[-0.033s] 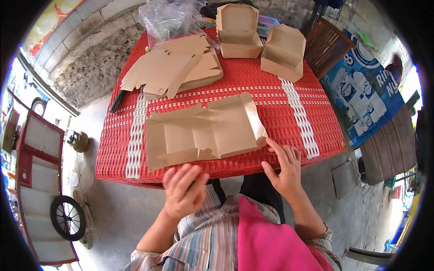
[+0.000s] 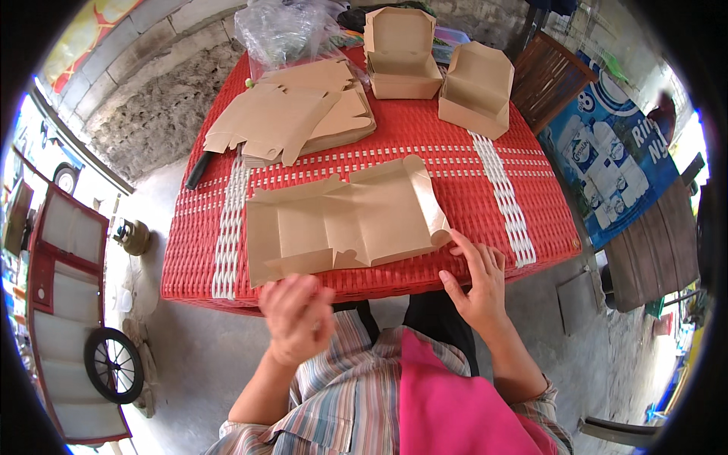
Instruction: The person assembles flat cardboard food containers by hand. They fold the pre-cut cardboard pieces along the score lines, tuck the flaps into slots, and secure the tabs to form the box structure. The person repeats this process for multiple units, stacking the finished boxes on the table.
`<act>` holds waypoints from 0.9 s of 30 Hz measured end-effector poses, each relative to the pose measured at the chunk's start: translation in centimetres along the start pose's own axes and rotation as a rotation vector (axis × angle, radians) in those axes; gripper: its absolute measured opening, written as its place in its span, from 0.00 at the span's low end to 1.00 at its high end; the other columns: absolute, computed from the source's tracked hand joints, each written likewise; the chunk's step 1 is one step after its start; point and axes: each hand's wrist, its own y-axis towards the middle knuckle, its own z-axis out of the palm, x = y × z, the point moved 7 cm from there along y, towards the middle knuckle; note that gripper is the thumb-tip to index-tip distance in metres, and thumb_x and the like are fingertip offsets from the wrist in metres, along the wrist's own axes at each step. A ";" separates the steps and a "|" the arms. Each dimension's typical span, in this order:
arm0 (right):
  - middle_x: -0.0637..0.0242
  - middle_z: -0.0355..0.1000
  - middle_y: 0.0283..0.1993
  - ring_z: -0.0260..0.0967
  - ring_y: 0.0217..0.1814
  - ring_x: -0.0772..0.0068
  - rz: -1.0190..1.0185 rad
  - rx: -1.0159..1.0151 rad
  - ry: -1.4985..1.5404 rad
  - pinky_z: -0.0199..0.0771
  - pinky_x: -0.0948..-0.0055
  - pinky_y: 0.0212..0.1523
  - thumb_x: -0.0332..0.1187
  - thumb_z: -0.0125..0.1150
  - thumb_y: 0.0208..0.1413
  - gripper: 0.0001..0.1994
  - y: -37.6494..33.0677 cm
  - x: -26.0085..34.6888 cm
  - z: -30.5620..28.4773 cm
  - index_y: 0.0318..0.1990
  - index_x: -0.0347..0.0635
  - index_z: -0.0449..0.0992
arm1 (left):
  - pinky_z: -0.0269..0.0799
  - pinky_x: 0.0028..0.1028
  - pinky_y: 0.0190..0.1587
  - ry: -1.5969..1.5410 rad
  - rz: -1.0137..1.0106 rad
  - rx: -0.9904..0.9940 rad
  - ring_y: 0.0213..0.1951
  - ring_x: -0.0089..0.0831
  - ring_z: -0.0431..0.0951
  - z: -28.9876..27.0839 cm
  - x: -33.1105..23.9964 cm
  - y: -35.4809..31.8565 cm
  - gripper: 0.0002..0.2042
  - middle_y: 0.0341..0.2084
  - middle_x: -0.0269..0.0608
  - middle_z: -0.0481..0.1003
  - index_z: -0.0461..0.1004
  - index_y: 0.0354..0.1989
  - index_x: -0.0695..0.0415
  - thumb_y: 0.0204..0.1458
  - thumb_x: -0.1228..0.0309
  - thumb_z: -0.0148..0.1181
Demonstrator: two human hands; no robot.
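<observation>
Two hands: both sit at the near edge of the red woven surface (image 2: 531, 227), each open and holding nothing.
Flat box blank: an unfolded brown cardboard sheet (image 2: 345, 220) lies just ahead of both hands, flat on the surface except for its right flap, which curls upward.
Long axis: the sheet runs left to right across the person's front, so each hand faces one end of it.
Nearer hand: the right hand (image 2: 478, 284) is the closer one; its fingertips (image 2: 459, 241) touch or nearly touch the sheet's lower right corner under the curled flap.
Right hand state: fingers spread and lightly bent, thumb out to the side, no grip on anything.
Left hand: the left hand (image 2: 296, 315) hovers just below the sheet's near left edge; it is blurred, so I cannot tell whether it touches the cardboard.
Left hand state: fingers loosely curled but apart, nothing between them as far as the blur allows.
Beyond the sheet: a stack of flat blanks (image 2: 292, 117) lies farther ahead to the left of the hands.
Far right: two folded boxes (image 2: 436, 72) with raised lids stand well beyond the right hand.
Far edge: a clear plastic bag (image 2: 284, 30) lies behind the stack.
</observation>
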 end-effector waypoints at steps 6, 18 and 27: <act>0.67 0.72 0.42 0.68 0.45 0.65 0.018 -0.006 -0.021 0.58 0.61 0.52 0.34 0.63 0.53 0.29 -0.2 -0.1 0.2 0.64 0.43 0.65 | 0.65 0.41 0.59 -0.085 -0.538 0.135 0.55 0.45 0.72 -2.4 7.2 0.1 0.14 0.51 0.46 0.74 0.78 0.43 0.62 0.45 0.80 0.62; 0.70 0.67 0.24 0.64 0.24 0.72 -0.024 0.119 0.381 0.64 0.69 0.32 0.29 0.62 0.56 0.22 0.9 6.1 1.8 0.59 0.40 0.70 | 0.73 0.34 0.45 -0.250 -0.198 0.191 0.41 0.38 0.78 1.6 0.6 0.9 0.12 0.40 0.40 0.79 0.80 0.39 0.62 0.43 0.78 0.68; 0.68 0.65 0.18 0.66 0.19 0.72 -0.085 0.162 0.322 0.61 0.69 0.27 0.37 0.61 0.60 0.14 4.4 6.7 4.0 0.50 0.42 0.71 | 0.74 0.33 0.43 -0.360 -0.192 0.225 0.41 0.38 0.77 2.8 -0.1 1.6 0.16 0.42 0.41 0.79 0.79 0.41 0.61 0.41 0.79 0.69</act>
